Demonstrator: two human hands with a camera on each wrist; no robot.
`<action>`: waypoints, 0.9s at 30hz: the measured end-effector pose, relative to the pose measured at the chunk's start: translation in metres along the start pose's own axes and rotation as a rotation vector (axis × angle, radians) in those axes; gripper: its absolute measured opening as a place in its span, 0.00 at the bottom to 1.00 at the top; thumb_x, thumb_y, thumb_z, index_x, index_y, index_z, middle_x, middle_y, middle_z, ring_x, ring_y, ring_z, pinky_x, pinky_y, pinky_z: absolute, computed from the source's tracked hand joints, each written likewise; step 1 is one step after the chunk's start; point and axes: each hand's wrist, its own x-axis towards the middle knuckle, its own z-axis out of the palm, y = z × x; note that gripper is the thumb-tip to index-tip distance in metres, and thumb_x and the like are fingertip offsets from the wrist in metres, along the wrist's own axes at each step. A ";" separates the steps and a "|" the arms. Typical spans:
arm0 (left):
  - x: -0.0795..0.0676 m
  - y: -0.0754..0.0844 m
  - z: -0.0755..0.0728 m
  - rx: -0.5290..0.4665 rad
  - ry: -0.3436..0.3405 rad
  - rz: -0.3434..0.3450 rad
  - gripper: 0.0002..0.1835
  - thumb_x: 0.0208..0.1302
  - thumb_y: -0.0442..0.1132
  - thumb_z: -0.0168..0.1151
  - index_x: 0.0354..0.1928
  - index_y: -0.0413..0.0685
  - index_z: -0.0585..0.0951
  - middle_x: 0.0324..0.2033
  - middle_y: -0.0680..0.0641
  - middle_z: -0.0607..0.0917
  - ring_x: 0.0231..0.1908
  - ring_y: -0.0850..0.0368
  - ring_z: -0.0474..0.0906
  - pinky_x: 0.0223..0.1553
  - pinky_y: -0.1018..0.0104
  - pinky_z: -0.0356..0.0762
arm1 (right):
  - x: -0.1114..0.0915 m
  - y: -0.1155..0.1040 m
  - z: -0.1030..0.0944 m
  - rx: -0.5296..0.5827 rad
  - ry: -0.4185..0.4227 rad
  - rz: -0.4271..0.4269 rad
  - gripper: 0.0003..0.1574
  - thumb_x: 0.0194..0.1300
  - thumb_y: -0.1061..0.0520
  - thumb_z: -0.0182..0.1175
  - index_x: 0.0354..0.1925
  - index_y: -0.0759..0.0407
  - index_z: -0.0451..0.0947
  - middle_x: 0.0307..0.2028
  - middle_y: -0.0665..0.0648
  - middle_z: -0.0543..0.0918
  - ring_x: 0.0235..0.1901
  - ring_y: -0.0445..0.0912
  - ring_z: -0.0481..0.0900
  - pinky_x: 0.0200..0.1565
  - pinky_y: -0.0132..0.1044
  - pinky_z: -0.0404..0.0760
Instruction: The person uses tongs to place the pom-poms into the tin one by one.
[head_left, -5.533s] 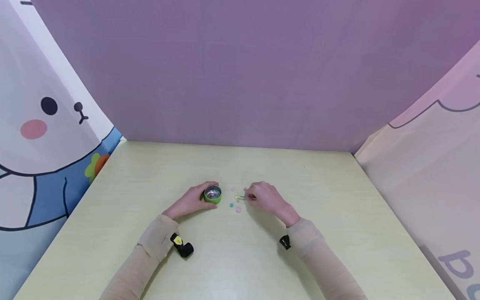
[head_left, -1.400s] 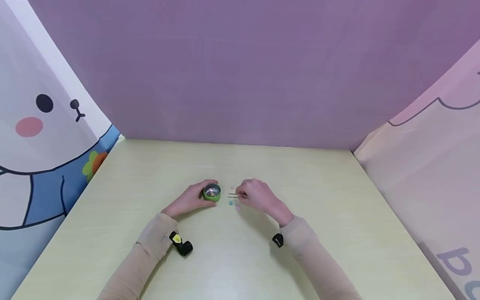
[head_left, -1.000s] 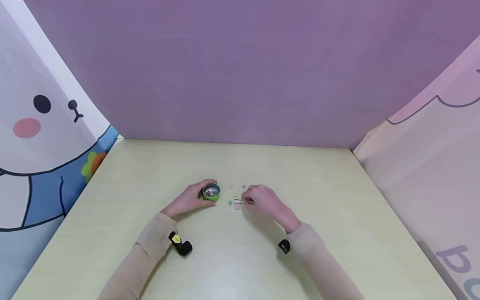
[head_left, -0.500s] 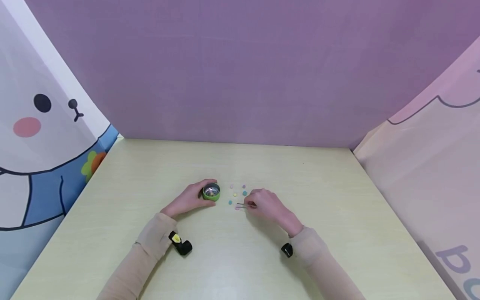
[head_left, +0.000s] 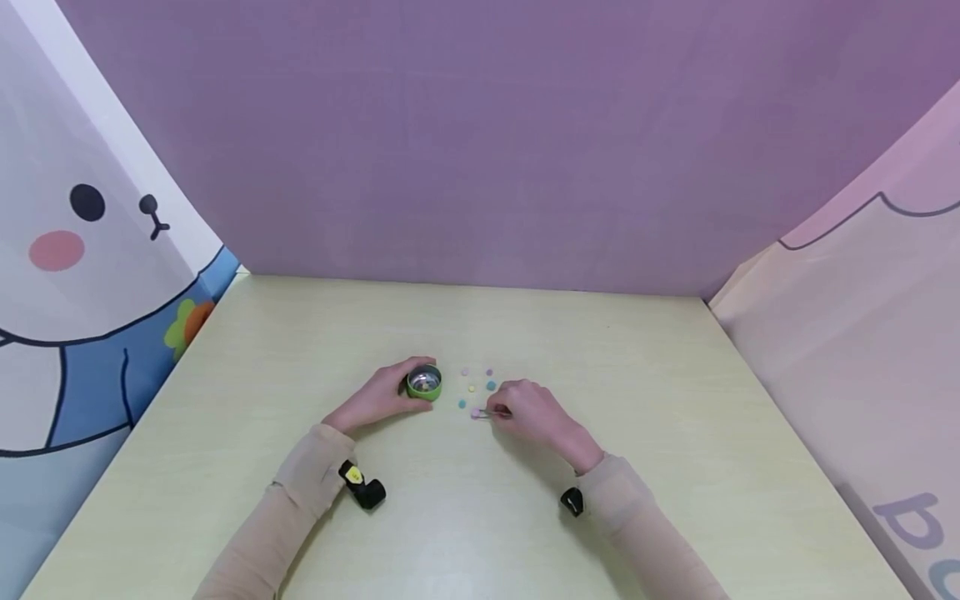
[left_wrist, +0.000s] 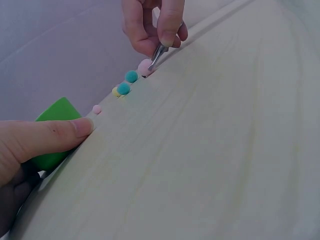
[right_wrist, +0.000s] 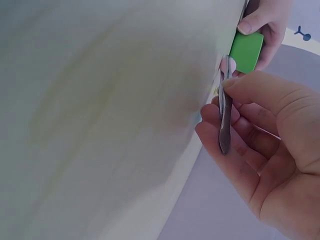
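My left hand [head_left: 384,390] holds a small green bowl [head_left: 425,396] with a shiny metal inside, its thumb and fingers around the sides. A few small coloured bits lie within the bowl. Between thumb and fingers, my right hand [head_left: 528,412] pinches metal tweezers [right_wrist: 226,120]. Their tips are at a pink pompom [left_wrist: 145,67], the largest of those on the table, one tip across its side. Near it lie two teal pompoms [left_wrist: 131,76], a yellow pompom [head_left: 472,388], a small pale pink pompom [left_wrist: 97,109] and a purple pompom [head_left: 490,372].
The pale wooden table [head_left: 480,517] spreads around both hands. A purple backdrop [head_left: 480,150] rises at its far edge. Printed cloths stand at the left and right sides. Black wrist cameras [head_left: 367,493] sit at both cuffs.
My right hand has drawn back from near the bowl, rightward and nearer me, bringing the tweezers to the large pink pompom. Teal and purple pompoms came into view. The left hand keeps holding the bowl.
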 end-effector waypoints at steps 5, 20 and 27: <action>0.001 0.001 -0.001 -0.002 0.000 -0.001 0.42 0.56 0.42 0.75 0.71 0.47 0.67 0.68 0.43 0.74 0.66 0.44 0.72 0.68 0.46 0.70 | 0.000 -0.001 0.000 -0.005 0.007 -0.003 0.11 0.62 0.62 0.66 0.24 0.52 0.79 0.23 0.47 0.75 0.24 0.36 0.63 0.25 0.23 0.59; 0.002 -0.002 0.000 0.008 0.002 0.005 0.42 0.56 0.43 0.75 0.72 0.47 0.66 0.67 0.41 0.74 0.65 0.43 0.73 0.67 0.45 0.71 | 0.000 -0.004 -0.003 -0.009 0.033 -0.023 0.08 0.62 0.64 0.65 0.27 0.54 0.84 0.25 0.49 0.79 0.24 0.36 0.64 0.25 0.22 0.61; 0.003 -0.002 0.001 0.014 0.005 0.013 0.42 0.56 0.43 0.75 0.72 0.47 0.66 0.66 0.42 0.75 0.65 0.43 0.74 0.68 0.46 0.70 | 0.004 -0.006 -0.005 -0.017 0.059 -0.039 0.06 0.61 0.65 0.65 0.31 0.55 0.86 0.26 0.50 0.81 0.24 0.36 0.65 0.25 0.22 0.61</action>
